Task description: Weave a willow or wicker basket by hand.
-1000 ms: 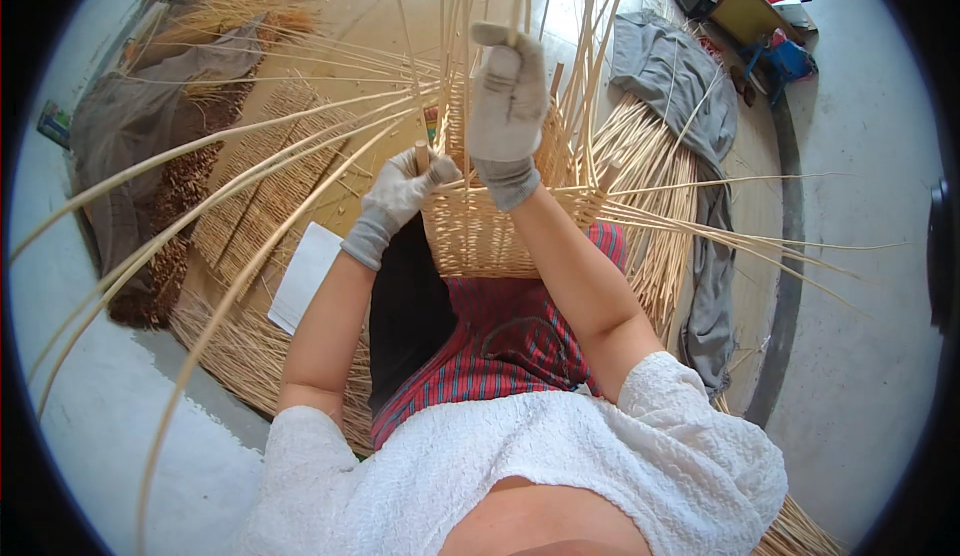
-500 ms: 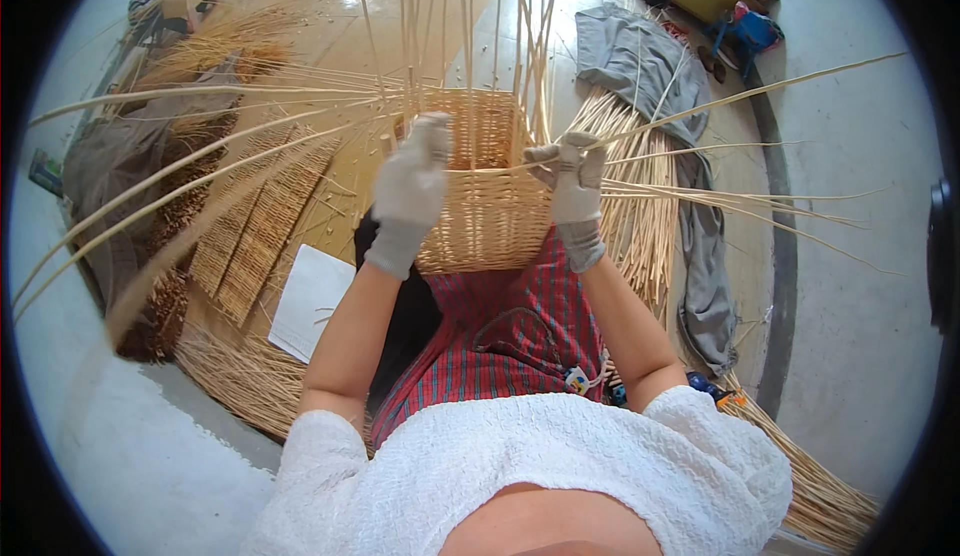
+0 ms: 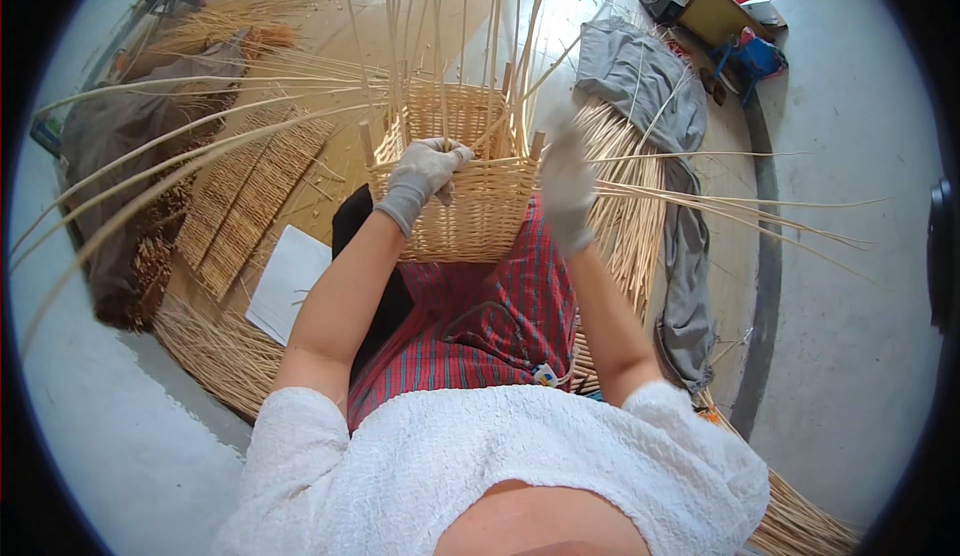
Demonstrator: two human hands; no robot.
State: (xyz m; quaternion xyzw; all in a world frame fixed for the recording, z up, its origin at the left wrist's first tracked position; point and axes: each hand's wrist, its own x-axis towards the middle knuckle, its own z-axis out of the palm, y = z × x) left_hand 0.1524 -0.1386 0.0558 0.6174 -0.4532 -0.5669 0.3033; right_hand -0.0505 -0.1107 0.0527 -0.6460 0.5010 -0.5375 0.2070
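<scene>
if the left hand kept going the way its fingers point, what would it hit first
The left hand rests on the near rim of the wicker basket, fingers pointing rightward along it. It would probably meet the upright willow stakes first, though depth is unclear.

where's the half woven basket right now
In the head view the basket sits centre, on the person's lap over the red plaid cloth, with the left hand on its rim and the right hand at its right corner.

Half-woven wicker basket (image 3: 462,201) on lap
</scene>
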